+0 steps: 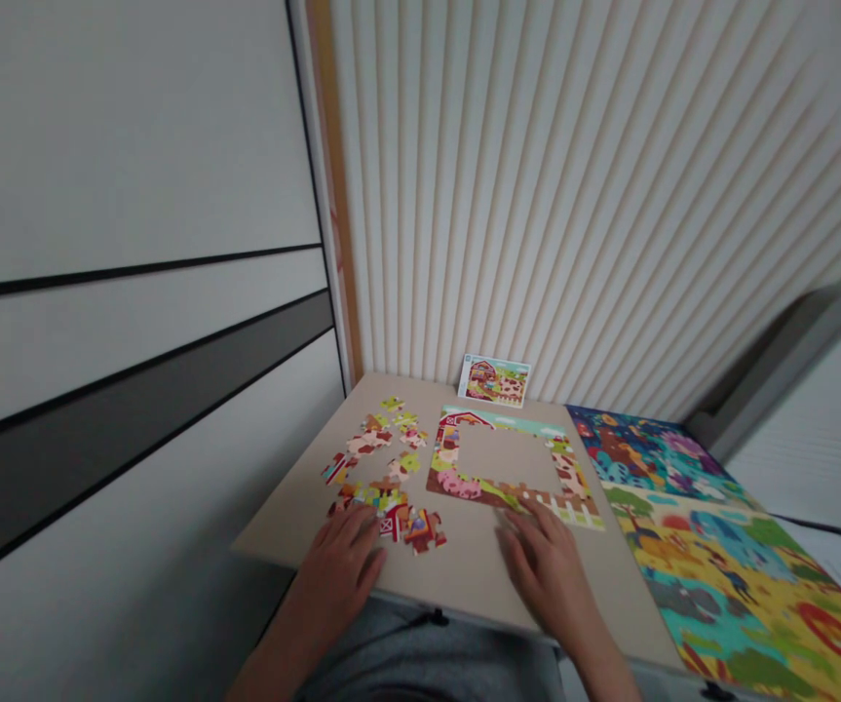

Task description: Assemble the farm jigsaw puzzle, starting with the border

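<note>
My left hand (341, 554) lies over the near side of a heap of loose jigsaw pieces (385, 495). Its fingers are stretched out, their tips covering some of the pieces. Just right of it are a piece with a red barn door (390, 523) and a red-and-yellow piece (424, 529). On the table's right half lies a partly joined farm puzzle (456, 486), a frame of joined edge pieces around an open middle. My right hand (543, 554) rests by the frame's lower edge, fingertips at its white fence, fingers extended and thumb apart. I see nothing held in either hand.
A picture card (494, 380) of the farm scene leans against the pleated curtain (478, 195) behind the beige table (464, 575). Two finished-looking puzzles, a dark blue one (646, 453) and a yellow animal one (748, 575), lie on the right. A white panelled surface (134, 390) borders the left.
</note>
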Tool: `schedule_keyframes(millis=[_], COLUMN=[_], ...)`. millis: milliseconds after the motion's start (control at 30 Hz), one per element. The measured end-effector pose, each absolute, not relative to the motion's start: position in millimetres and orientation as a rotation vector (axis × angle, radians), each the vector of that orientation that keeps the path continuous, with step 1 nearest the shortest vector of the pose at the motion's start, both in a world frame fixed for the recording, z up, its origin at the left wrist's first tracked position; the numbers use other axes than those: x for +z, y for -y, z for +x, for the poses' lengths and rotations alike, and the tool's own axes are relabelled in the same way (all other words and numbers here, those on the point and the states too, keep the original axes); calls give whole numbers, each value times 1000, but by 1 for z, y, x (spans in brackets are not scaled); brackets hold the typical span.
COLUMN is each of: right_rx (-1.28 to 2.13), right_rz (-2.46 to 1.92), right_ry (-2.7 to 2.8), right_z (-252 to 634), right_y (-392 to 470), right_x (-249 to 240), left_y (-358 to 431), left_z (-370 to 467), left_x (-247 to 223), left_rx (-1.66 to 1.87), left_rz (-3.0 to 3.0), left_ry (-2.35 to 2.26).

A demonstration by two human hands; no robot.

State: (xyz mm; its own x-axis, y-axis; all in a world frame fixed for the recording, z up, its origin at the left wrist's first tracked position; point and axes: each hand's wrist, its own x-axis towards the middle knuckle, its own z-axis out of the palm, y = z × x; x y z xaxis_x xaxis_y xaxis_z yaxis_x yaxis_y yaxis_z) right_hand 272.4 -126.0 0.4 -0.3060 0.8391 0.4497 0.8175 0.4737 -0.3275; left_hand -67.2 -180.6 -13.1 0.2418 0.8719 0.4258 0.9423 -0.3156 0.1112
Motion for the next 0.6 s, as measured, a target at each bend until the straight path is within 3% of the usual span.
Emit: schedule_keyframes(millis=[267, 600], right_rx=[371, 430], right_rz=[-1182, -1220], right_ry=[2373, 2333], right_z=[186, 188], right_y=[157, 159], right_x=[33, 23], left_y=[178, 179], left_z=[-60, -55], left_x=[-22, -21], left_rx=[-663, -696], left_rz=[-2362, -2488], left_ry=[1612, 1565])
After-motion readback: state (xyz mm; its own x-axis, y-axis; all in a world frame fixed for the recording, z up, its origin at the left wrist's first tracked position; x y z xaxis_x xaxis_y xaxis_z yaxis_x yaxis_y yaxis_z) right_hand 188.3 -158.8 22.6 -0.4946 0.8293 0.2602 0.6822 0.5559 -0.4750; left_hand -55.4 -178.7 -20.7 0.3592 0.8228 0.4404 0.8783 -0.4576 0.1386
